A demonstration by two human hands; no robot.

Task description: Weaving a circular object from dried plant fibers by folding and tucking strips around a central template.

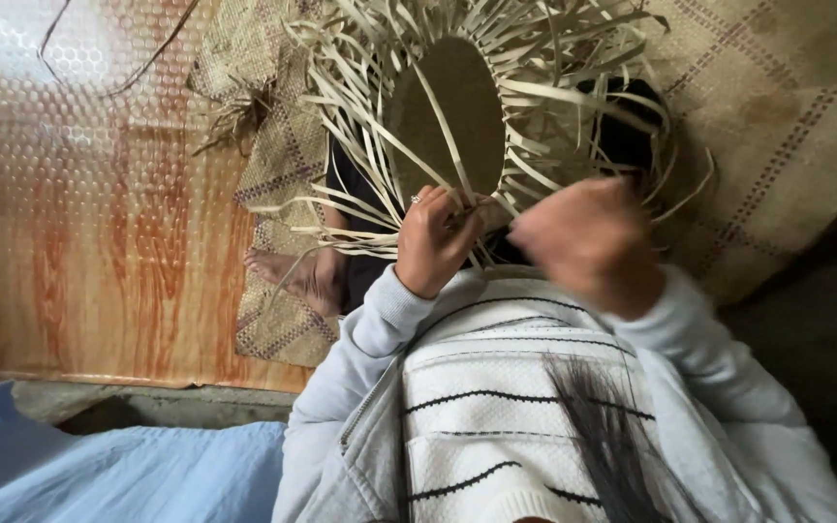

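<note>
A half-woven straw piece [445, 111] with a tight oval middle and many loose pale strips sticking out all round rests on my lap. My left hand [433, 237], with a ring on one finger, pinches strips at the near edge of the oval. My right hand [583, 242] is blurred with motion just to the right of it, close to the same edge; whether it grips a strip cannot be made out.
A woven mat [777, 126] with purple lines lies under me. My bare foot [302, 276] rests on it at the left. A wood-pattern floor sheet [99, 223] covers the left side, and blue cloth [118, 475] lies at the bottom left.
</note>
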